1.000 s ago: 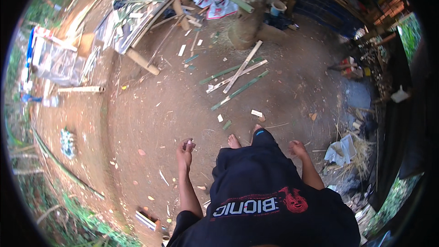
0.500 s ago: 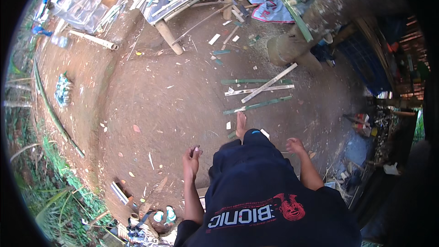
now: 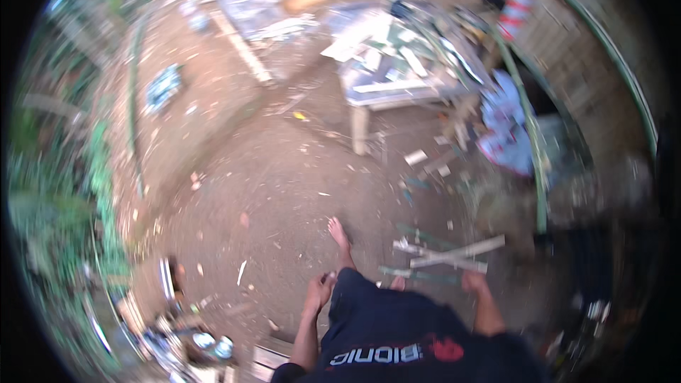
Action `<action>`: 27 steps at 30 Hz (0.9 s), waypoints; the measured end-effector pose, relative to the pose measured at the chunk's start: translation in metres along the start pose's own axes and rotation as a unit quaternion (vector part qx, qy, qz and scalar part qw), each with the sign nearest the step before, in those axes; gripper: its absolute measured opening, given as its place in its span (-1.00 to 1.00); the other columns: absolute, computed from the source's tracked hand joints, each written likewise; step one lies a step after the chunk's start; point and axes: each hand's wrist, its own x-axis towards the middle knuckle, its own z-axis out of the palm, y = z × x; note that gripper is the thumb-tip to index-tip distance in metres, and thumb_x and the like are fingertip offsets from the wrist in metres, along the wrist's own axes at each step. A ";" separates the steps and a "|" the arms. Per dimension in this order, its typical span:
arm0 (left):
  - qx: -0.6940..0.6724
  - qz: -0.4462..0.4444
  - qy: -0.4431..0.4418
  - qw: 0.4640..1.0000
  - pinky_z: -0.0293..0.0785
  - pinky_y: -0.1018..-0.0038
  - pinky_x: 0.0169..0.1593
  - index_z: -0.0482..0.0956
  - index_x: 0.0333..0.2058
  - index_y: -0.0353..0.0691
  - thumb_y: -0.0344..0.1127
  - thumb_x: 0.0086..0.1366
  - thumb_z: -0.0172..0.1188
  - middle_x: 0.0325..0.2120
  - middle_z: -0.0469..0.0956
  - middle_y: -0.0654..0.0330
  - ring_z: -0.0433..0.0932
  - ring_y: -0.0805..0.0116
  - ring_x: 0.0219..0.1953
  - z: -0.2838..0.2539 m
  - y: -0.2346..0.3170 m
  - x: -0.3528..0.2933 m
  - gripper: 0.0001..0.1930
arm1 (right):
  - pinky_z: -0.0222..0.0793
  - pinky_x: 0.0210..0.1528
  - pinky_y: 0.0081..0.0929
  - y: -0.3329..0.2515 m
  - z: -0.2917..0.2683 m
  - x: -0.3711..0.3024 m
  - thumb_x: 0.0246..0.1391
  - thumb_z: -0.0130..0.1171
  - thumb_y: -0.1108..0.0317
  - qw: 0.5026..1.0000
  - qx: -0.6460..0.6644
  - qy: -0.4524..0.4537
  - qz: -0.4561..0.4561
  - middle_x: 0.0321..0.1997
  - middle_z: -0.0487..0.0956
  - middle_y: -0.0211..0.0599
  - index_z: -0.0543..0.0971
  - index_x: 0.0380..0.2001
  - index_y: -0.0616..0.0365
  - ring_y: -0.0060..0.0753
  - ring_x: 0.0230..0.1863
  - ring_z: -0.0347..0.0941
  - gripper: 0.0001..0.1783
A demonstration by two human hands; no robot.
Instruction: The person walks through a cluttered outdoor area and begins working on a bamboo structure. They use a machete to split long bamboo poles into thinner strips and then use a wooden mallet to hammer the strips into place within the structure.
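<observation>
Two bare hands, low over earthen ground; bamboo strips laid crosswise near the right.
Nearest: dark shirt (image 3: 440, 319), printed in white and red. Left hand (image 3: 320, 289): fingers curled, blurred; whether they held anything could not be told. Right hand (image 3: 474, 282): nearest the strips, also blurred; grip could not be told. Bare foot (image 3: 338, 232), set forward on the soil. Pale bamboo strips (image 3: 457, 252), crossed on the ground, green strips (image 3: 425, 276) beside them. Farther: low table (image 3: 360, 128), heaped with cut pieces (image 3: 413, 62); white-and-red sack (image 3: 507, 124) at its right.
</observation>
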 end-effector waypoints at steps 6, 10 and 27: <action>-0.071 -0.006 -0.038 0.997 0.45 0.46 -0.16 0.54 -0.08 -0.32 -0.16 0.37 0.02 -0.35 0.59 0.15 0.54 0.39 -0.28 -0.063 0.033 0.102 -0.66 | 0.44 -0.43 -0.45 -0.153 0.094 0.025 0.16 0.03 0.18 0.992 -0.090 0.083 -0.025 -0.38 0.62 -0.30 0.56 -0.24 0.16 -0.44 -0.39 0.55 -0.71; -0.011 0.035 -0.108 0.993 0.44 0.53 -0.19 0.56 -0.12 -0.33 -0.22 0.37 0.02 -0.41 0.59 0.21 0.54 0.41 -0.31 -0.136 0.097 0.205 -0.70 | 0.43 -0.41 -0.58 -0.229 0.166 0.006 0.19 0.06 0.10 0.989 0.103 0.105 -0.029 -0.30 0.59 -0.35 0.53 -0.13 0.18 -0.50 -0.40 0.51 -0.63; 0.025 0.035 -0.036 0.998 0.39 0.52 -0.18 0.51 -0.08 -0.34 -0.22 0.37 0.04 -0.37 0.57 0.19 0.50 0.45 -0.30 -0.188 0.302 0.422 -0.69 | 0.35 -0.62 -0.30 -0.270 0.203 0.143 0.18 -0.01 0.11 0.965 0.074 0.078 0.237 -0.63 0.45 -0.29 0.49 -0.33 0.16 -0.31 -0.67 0.40 -0.69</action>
